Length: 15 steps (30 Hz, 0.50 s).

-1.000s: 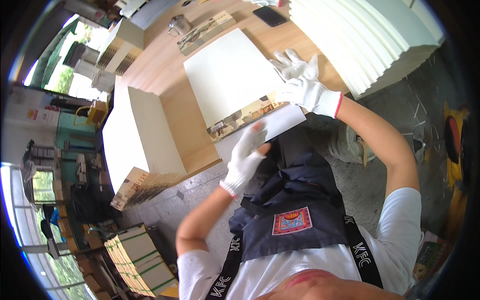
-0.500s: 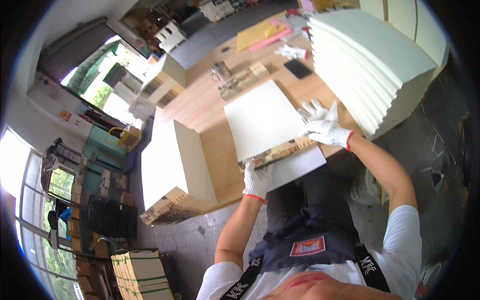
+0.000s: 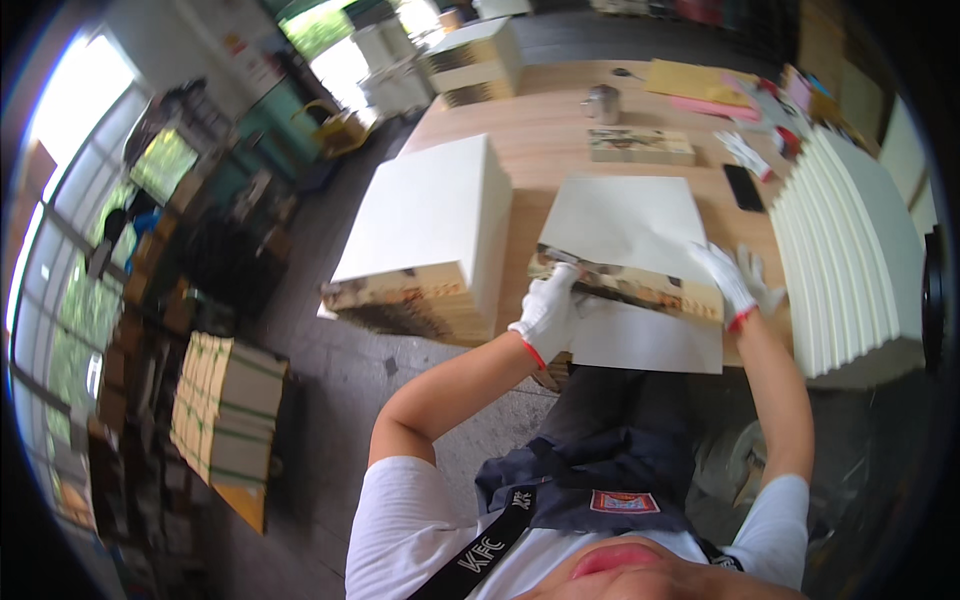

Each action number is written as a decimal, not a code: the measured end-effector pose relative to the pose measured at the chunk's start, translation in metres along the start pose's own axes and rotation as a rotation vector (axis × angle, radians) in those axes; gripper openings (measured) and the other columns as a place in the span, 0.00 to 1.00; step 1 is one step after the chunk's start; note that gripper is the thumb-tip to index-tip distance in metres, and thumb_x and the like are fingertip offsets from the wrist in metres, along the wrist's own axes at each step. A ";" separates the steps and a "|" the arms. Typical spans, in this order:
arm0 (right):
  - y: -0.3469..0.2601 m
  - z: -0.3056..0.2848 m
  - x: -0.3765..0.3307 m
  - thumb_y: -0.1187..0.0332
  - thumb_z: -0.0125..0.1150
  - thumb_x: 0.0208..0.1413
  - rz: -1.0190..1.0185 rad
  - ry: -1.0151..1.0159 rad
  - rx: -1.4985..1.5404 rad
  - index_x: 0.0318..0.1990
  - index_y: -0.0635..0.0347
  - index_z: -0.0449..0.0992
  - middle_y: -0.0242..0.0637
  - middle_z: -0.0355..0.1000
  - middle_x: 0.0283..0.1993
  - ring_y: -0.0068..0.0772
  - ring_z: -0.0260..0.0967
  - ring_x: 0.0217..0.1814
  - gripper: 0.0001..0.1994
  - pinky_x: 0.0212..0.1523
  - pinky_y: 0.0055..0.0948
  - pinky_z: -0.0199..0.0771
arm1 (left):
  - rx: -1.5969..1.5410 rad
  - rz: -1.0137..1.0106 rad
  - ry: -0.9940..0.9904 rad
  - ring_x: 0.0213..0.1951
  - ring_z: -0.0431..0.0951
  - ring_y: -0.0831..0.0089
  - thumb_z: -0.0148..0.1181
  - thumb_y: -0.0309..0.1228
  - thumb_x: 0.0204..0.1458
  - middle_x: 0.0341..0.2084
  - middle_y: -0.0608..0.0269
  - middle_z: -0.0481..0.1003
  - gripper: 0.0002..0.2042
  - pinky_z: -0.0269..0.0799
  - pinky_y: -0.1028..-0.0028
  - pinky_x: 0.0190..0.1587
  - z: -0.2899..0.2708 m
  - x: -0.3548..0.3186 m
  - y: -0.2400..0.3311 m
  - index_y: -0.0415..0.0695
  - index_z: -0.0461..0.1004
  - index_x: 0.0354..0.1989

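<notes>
On the wooden table before me lies a paper block [image 3: 630,215] with a white top and a colourful picture printed along its front edge. My left hand [image 3: 548,303], in a white knitted glove with a red cuff, closes round the block's near left corner. My right hand [image 3: 738,278], gloved alike, lies at the right side with its fingers apart. Some of its fingers touch the top sheet, which bows slightly there. A loose white sheet [image 3: 650,340] sticks out below the block toward my body.
A tall paper stack [image 3: 425,200] with a printed edge stands on the left. Fanned white stacks [image 3: 850,250] rise at the right. Behind are a phone [image 3: 743,188], spare gloves [image 3: 743,153], a smaller printed block [image 3: 640,147] and a metal mug [image 3: 601,104]. A strapped bundle [image 3: 228,415] sits lower left.
The view has swung left, so the table appears turned. My left hand keeps its place at the near left corner. My right hand has shifted slightly, and the top sheet now bows.
</notes>
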State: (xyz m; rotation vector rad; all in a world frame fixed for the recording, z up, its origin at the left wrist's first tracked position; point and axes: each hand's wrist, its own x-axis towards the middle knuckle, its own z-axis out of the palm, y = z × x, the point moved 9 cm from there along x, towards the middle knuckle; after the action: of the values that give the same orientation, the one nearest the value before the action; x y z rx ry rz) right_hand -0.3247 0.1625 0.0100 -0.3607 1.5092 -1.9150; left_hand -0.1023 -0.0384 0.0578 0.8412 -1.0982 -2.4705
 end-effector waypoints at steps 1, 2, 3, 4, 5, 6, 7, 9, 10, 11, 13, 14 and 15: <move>-0.004 -0.013 0.004 0.61 0.57 0.65 -0.133 0.025 -0.137 0.62 0.61 0.70 0.34 0.73 0.53 0.26 0.70 0.52 0.21 0.51 0.27 0.72 | 0.058 0.046 -0.059 0.38 0.78 0.69 0.62 0.33 0.54 0.39 0.58 0.75 0.14 0.78 0.66 0.43 0.002 -0.015 0.009 0.38 0.71 0.45; -0.002 -0.004 0.002 0.63 0.55 0.67 -0.117 0.092 -0.162 0.63 0.62 0.69 0.36 0.71 0.58 0.27 0.70 0.57 0.20 0.58 0.26 0.70 | 0.085 0.104 -0.017 0.39 0.78 0.70 0.62 0.33 0.53 0.39 0.58 0.75 0.15 0.78 0.67 0.44 -0.007 -0.035 0.020 0.38 0.71 0.45; 0.001 0.000 0.004 0.65 0.54 0.67 -0.169 0.101 0.054 0.64 0.62 0.68 0.37 0.70 0.60 0.28 0.69 0.59 0.20 0.60 0.26 0.69 | 0.117 0.158 0.013 0.40 0.78 0.70 0.63 0.34 0.53 0.38 0.58 0.76 0.16 0.79 0.67 0.44 -0.017 -0.048 0.029 0.38 0.70 0.45; 0.007 -0.005 0.005 0.66 0.52 0.68 -0.205 0.117 0.275 0.65 0.63 0.67 0.38 0.69 0.62 0.28 0.68 0.62 0.20 0.63 0.26 0.67 | 0.205 0.263 -0.055 0.41 0.78 0.71 0.65 0.35 0.52 0.39 0.59 0.75 0.19 0.79 0.68 0.46 -0.017 -0.062 0.047 0.37 0.69 0.47; 0.008 -0.001 0.012 0.67 0.51 0.68 -0.271 0.088 0.279 0.66 0.63 0.66 0.39 0.68 0.64 0.29 0.66 0.64 0.21 0.65 0.27 0.65 | 0.377 0.304 -0.026 0.41 0.78 0.72 0.68 0.37 0.51 0.40 0.60 0.76 0.24 0.78 0.69 0.47 -0.029 -0.080 0.063 0.36 0.69 0.53; 0.006 0.009 0.016 0.68 0.49 0.69 -0.334 0.056 0.282 0.67 0.63 0.65 0.40 0.67 0.66 0.30 0.65 0.67 0.21 0.68 0.28 0.63 | 0.471 0.324 0.159 0.41 0.78 0.72 0.68 0.38 0.52 0.41 0.60 0.77 0.26 0.78 0.70 0.46 -0.052 -0.097 0.080 0.37 0.69 0.55; -0.011 0.032 0.017 0.68 0.47 0.69 -0.441 -0.030 0.079 0.67 0.63 0.64 0.41 0.65 0.67 0.31 0.64 0.68 0.21 0.70 0.29 0.60 | 0.572 0.339 0.341 0.41 0.78 0.73 0.69 0.38 0.52 0.41 0.61 0.77 0.27 0.78 0.71 0.45 -0.074 -0.109 0.097 0.37 0.70 0.57; -0.048 0.125 -0.001 0.70 0.46 0.70 -0.511 -0.103 -0.085 0.69 0.63 0.61 0.43 0.65 0.68 0.32 0.62 0.70 0.22 0.72 0.30 0.58 | 0.340 0.669 0.047 0.41 0.79 0.74 0.68 0.39 0.54 0.40 0.60 0.78 0.26 0.77 0.74 0.43 -0.094 -0.132 0.153 0.38 0.71 0.59; -0.065 0.196 -0.014 0.72 0.47 0.70 -0.475 -0.088 -0.043 0.70 0.63 0.59 0.44 0.67 0.66 0.32 0.63 0.70 0.23 0.71 0.29 0.60 | 0.381 0.736 0.132 0.39 0.79 0.76 0.63 0.33 0.56 0.39 0.61 0.79 0.21 0.76 0.76 0.42 -0.118 -0.148 0.178 0.37 0.73 0.56; -0.072 0.206 0.006 0.70 0.49 0.69 -0.730 -0.176 -0.214 0.69 0.64 0.60 0.44 0.68 0.65 0.32 0.64 0.69 0.22 0.70 0.28 0.61 | 0.411 0.789 0.157 0.37 0.79 0.77 0.59 0.28 0.58 0.38 0.62 0.80 0.16 0.74 0.78 0.41 -0.125 -0.151 0.199 0.37 0.74 0.54; -0.078 0.265 0.017 0.68 0.52 0.69 -0.784 -0.306 -0.113 0.66 0.65 0.63 0.44 0.71 0.61 0.31 0.67 0.66 0.22 0.65 0.27 0.65 | 0.405 0.892 0.221 0.37 0.79 0.77 0.58 0.30 0.59 0.37 0.61 0.80 0.16 0.74 0.78 0.42 -0.154 -0.161 0.241 0.34 0.74 0.52; -0.083 0.304 0.017 0.67 0.52 0.68 -0.683 -0.282 -0.118 0.65 0.65 0.64 0.44 0.72 0.59 0.31 0.69 0.63 0.21 0.62 0.26 0.68 | 0.528 0.919 0.332 0.38 0.80 0.76 0.58 0.34 0.60 0.36 0.61 0.81 0.16 0.73 0.77 0.43 -0.181 -0.157 0.258 0.35 0.76 0.50; -0.089 0.340 0.016 0.67 0.53 0.68 -0.582 -0.255 -0.121 0.64 0.65 0.65 0.43 0.73 0.57 0.30 0.70 0.61 0.20 0.58 0.26 0.70 | 0.647 0.947 0.439 0.38 0.80 0.76 0.58 0.38 0.60 0.36 0.60 0.81 0.17 0.72 0.75 0.44 -0.206 -0.152 0.274 0.36 0.77 0.49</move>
State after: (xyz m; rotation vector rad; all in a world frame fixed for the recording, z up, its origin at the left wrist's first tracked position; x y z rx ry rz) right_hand -0.1661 -0.0944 0.1911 -1.1587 1.4495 -2.0984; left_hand 0.1564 -0.2614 0.2122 0.7117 -1.6290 -1.1106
